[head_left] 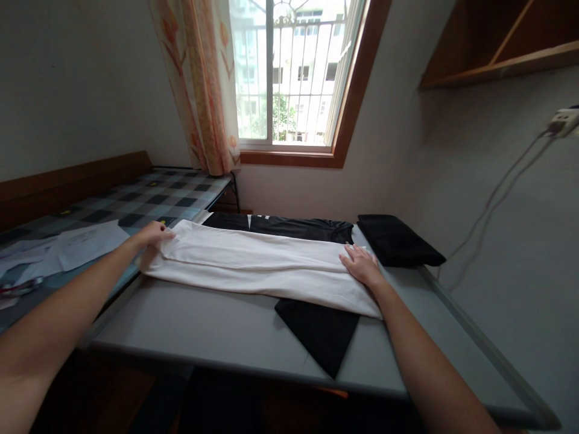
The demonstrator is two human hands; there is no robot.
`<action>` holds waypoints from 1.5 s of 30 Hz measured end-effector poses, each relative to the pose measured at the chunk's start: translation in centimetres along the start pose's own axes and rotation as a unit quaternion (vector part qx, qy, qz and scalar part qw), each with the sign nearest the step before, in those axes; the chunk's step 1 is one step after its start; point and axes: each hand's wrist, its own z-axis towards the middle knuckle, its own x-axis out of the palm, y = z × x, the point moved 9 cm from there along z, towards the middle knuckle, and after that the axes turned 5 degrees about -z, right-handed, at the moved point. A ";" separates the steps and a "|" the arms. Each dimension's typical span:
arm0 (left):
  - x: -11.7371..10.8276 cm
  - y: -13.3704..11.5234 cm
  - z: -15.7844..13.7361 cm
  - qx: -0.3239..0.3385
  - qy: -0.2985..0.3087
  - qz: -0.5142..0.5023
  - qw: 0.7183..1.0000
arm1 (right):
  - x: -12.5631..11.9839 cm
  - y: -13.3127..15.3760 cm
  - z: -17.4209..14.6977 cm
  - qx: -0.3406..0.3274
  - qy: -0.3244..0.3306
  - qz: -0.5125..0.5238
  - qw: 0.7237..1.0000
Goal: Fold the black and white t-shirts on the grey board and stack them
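A white garment (253,259), folded lengthwise into a long strip, lies across the grey table (203,319). At its left end, my left hand (158,234) pinches the fabric near the far corner. My right hand (362,265) rests flat on the right end, fingers slightly apart. Beyond the strip lies a dark shirt-like garment (289,226) with white marks, partly covered. A pointed piece of black cloth (319,331) sticks out from under the near edge of the white garment. I cannot tell what kind of garment the white one is.
A folded black cloth (398,240) sits at the table's far right. To the left is a bed with a checked cover (181,187), holding loose papers (88,244). A curtained window (298,78) is ahead; a cable (493,199) hangs along the right wall.
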 end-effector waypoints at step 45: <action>12.1 -22.3 -11.5 0.255 0.029 0.204 0.945 | -0.5 0.4 -0.4 -0.006 0.004 0.016 1.000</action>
